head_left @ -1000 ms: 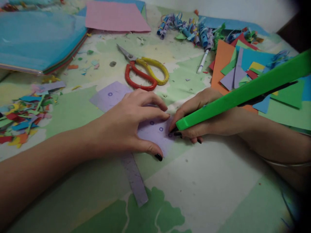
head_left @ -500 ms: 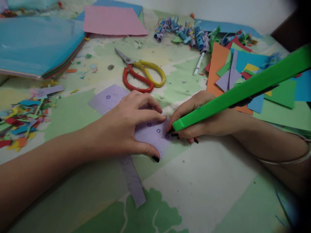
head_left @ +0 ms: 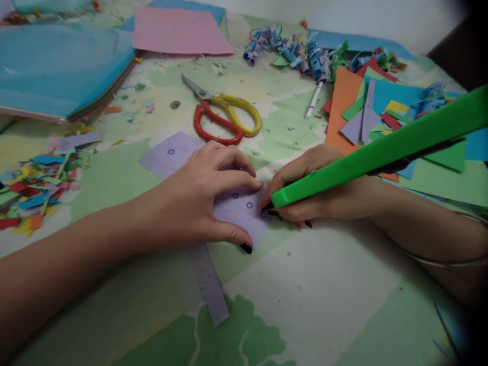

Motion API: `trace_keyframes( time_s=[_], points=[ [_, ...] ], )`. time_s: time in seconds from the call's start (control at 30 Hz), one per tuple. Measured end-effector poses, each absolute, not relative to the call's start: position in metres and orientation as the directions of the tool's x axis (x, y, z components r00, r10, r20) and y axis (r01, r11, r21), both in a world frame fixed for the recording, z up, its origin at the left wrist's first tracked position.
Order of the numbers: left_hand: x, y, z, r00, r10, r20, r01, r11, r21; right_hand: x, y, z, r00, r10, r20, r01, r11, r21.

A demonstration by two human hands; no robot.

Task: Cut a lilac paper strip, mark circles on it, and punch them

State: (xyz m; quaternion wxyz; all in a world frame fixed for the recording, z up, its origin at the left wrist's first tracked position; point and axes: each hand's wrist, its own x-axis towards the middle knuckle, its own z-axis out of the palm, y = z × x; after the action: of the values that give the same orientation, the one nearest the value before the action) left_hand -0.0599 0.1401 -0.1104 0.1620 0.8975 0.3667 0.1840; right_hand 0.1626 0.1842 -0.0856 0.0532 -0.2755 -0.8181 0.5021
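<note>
My left hand lies across a pale purple sheet of paper, fingers spread and thumb apart, pressing it to the table. Small dark rings mark the paper; one ring is close to my right fingertips. Gripped like a pen in my right hand is a long, thick green pen-like tool with a black strip along its underside. Its working tip is hidden by my fingers. A narrow purple paper strip pokes out below my left hand. Just beyond that hand rest scissors with red and yellow handles.
At left are a stack of coloured sheets and a heap of paper scraps. A pink sheet lies at the back. Curled paper pieces, a white marker and cut coloured papers lie at back and right.
The upper end of the green tool has tipped lower, while my right fingers stay at nearly the same spot on the paper. My left hand holds still. The view shifts slightly.
</note>
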Motion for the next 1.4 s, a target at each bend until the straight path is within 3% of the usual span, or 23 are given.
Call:
trace_keyframes(
  time_s=[0.1, 0.33, 0.53, 0.8, 1.4],
  points=[
    [-0.0596, 0.1393, -0.1081, 0.675, 0.712, 0.194, 0.607, -0.685, 0.403, 0.1627, 0.1839, -0.0862, -0.864, 0.483, -0.141, 0.366, 0.412, -0.834],
    [-0.0617, 0.1357, -0.1046, 0.674, 0.718, 0.173, 0.662, -0.691, 0.291, 0.1652, 0.1818, -0.0855, -0.828, 0.549, -0.117, 0.380, 0.395, -0.836],
    [-0.0637, 0.1374, -0.1065, 0.665, 0.722, 0.191, 0.650, -0.686, 0.328, 0.1661, 0.1857, -0.0891, -0.814, 0.543, -0.205, 0.416, 0.300, -0.858],
    [-0.0640, 0.1388, -0.1091, 0.655, 0.726, 0.209, 0.633, -0.679, 0.372, 0.1641, 0.1843, -0.0853, -0.806, 0.552, -0.216, 0.425, 0.284, -0.859],
    [-0.0641, 0.1371, -0.1081, 0.670, 0.713, 0.207, 0.633, -0.694, 0.342, 0.1641, 0.1835, -0.0871, -0.800, 0.560, -0.215, 0.417, 0.260, -0.871]
  ],
)
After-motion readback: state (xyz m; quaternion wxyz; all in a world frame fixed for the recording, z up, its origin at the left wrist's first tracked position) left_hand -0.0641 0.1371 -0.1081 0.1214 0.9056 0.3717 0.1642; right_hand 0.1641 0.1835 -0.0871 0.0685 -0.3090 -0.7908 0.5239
